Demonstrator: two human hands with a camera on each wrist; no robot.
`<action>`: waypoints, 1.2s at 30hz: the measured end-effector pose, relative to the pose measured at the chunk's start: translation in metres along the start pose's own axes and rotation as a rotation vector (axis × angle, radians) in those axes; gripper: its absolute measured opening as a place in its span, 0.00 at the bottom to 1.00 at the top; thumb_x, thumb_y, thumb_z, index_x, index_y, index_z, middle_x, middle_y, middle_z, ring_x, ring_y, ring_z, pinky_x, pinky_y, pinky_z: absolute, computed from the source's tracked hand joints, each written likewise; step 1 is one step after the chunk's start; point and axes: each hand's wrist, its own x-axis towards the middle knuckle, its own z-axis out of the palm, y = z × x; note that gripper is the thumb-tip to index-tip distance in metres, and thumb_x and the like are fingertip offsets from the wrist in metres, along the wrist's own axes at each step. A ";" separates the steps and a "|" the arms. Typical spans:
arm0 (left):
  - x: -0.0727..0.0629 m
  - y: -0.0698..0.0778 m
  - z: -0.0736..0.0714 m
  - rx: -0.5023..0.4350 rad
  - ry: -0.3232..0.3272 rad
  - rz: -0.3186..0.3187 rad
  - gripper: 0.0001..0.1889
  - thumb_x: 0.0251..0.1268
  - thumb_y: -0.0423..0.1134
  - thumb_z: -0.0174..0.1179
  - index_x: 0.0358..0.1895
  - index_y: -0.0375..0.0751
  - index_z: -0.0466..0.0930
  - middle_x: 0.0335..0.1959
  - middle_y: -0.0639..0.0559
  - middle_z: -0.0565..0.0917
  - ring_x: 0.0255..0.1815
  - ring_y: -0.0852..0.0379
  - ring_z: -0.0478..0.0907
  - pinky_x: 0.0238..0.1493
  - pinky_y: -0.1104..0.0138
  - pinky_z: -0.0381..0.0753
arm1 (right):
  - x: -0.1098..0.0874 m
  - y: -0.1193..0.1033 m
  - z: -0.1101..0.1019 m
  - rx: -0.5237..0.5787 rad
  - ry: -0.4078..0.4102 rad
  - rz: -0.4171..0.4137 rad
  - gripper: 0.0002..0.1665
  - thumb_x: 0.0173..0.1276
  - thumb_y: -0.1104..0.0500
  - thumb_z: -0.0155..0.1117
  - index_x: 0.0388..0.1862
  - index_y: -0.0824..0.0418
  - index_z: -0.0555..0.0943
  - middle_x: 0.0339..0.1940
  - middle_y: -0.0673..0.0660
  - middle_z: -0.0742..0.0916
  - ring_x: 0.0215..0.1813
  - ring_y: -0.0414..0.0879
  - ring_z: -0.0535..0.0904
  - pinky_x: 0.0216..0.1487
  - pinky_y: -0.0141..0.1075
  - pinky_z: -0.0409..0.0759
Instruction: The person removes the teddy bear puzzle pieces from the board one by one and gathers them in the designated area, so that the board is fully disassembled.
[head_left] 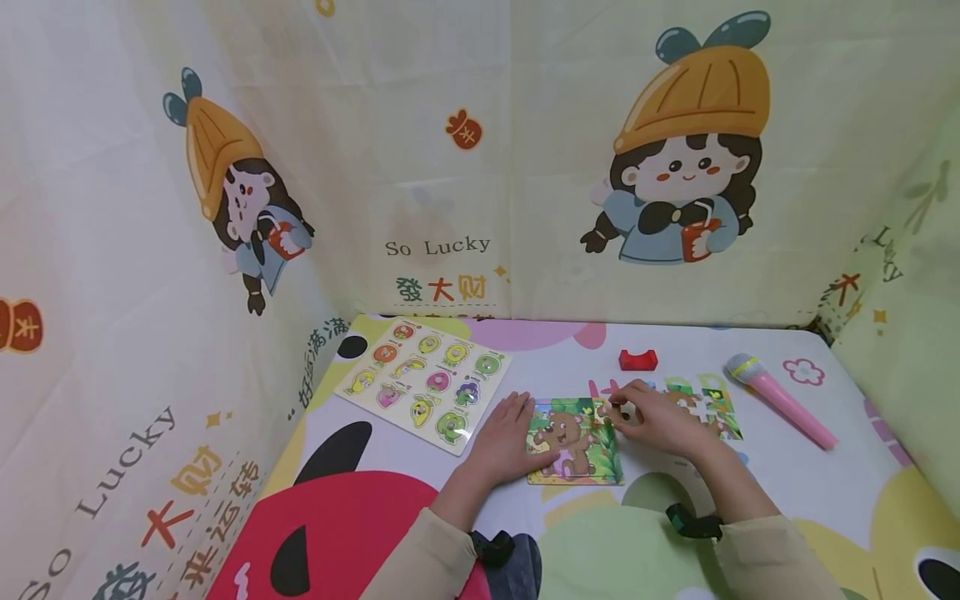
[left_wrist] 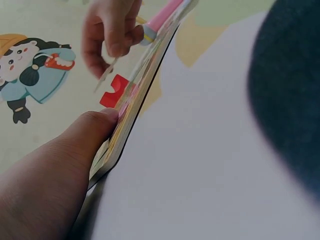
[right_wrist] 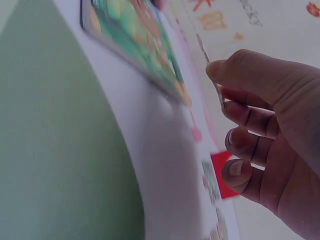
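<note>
A jigsaw puzzle board (head_left: 604, 457) with a brown bear picture lies on the table. My left hand (head_left: 504, 440) rests at its left side, thumb laid over the board's face and the other fingers stretched out. Between thumb and fingertips, my right hand (head_left: 663, 423) pinches a thin puzzle piece (right_wrist: 203, 50), raised near the board's upper right corner. In the right wrist view it shows edge-on, so its picture is hidden. Several loose puzzle pieces (head_left: 724, 408) lie to the right of the board, partly covered by the right hand.
A fruit-picture card (head_left: 420, 387) lies at the left. Behind the board sits a small red block (head_left: 638, 360) with a notch. On the right is a pink toy microphone (head_left: 795, 410). Printed cloth walls (head_left: 525, 167) surround the table's back and sides.
</note>
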 end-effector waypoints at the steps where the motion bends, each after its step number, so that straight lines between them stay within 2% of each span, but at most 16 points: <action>1: 0.000 0.000 0.000 -0.001 0.001 -0.002 0.54 0.58 0.79 0.46 0.80 0.45 0.50 0.81 0.51 0.52 0.83 0.52 0.44 0.82 0.59 0.49 | -0.002 0.004 -0.002 -0.011 0.011 0.002 0.21 0.65 0.49 0.69 0.55 0.54 0.80 0.49 0.52 0.80 0.37 0.42 0.73 0.35 0.31 0.76; 6: 0.000 -0.001 0.001 0.004 -0.001 -0.009 0.54 0.58 0.79 0.46 0.80 0.45 0.50 0.81 0.52 0.52 0.83 0.52 0.44 0.82 0.59 0.49 | -0.010 0.021 -0.008 -0.037 0.043 0.003 0.20 0.64 0.49 0.70 0.52 0.54 0.82 0.45 0.51 0.80 0.39 0.43 0.74 0.38 0.34 0.79; 11: 0.000 -0.001 0.001 0.006 0.004 -0.009 0.54 0.58 0.80 0.45 0.80 0.45 0.51 0.81 0.52 0.52 0.83 0.52 0.44 0.81 0.59 0.49 | -0.016 0.035 -0.011 -0.018 0.016 0.059 0.20 0.65 0.48 0.69 0.53 0.54 0.82 0.44 0.51 0.79 0.42 0.44 0.74 0.42 0.36 0.80; 15: 0.000 -0.001 0.000 0.004 0.010 -0.006 0.54 0.58 0.80 0.45 0.79 0.45 0.51 0.81 0.52 0.53 0.83 0.53 0.44 0.81 0.60 0.49 | -0.019 0.044 -0.012 -0.013 0.006 0.063 0.19 0.66 0.49 0.69 0.52 0.56 0.82 0.46 0.53 0.79 0.43 0.46 0.73 0.42 0.38 0.80; 21: -0.001 0.000 -0.001 0.001 0.009 -0.006 0.54 0.58 0.80 0.45 0.79 0.45 0.51 0.81 0.52 0.53 0.83 0.53 0.44 0.81 0.60 0.49 | -0.023 0.052 -0.013 -0.016 0.005 0.046 0.18 0.66 0.52 0.69 0.52 0.57 0.82 0.49 0.56 0.80 0.45 0.47 0.74 0.44 0.41 0.81; 31: 0.000 -0.001 0.000 0.001 0.011 -0.004 0.54 0.58 0.79 0.45 0.79 0.45 0.51 0.81 0.52 0.53 0.83 0.52 0.44 0.81 0.59 0.49 | -0.024 0.060 -0.011 -0.036 0.007 0.024 0.18 0.66 0.53 0.69 0.53 0.55 0.82 0.49 0.56 0.79 0.43 0.45 0.73 0.39 0.35 0.77; 36: 0.000 0.000 0.001 -0.006 0.009 -0.004 0.54 0.58 0.79 0.46 0.79 0.46 0.51 0.81 0.52 0.53 0.83 0.52 0.44 0.81 0.59 0.49 | -0.026 0.062 -0.010 -0.044 0.014 0.019 0.18 0.65 0.52 0.69 0.53 0.55 0.83 0.53 0.60 0.80 0.45 0.48 0.73 0.43 0.39 0.78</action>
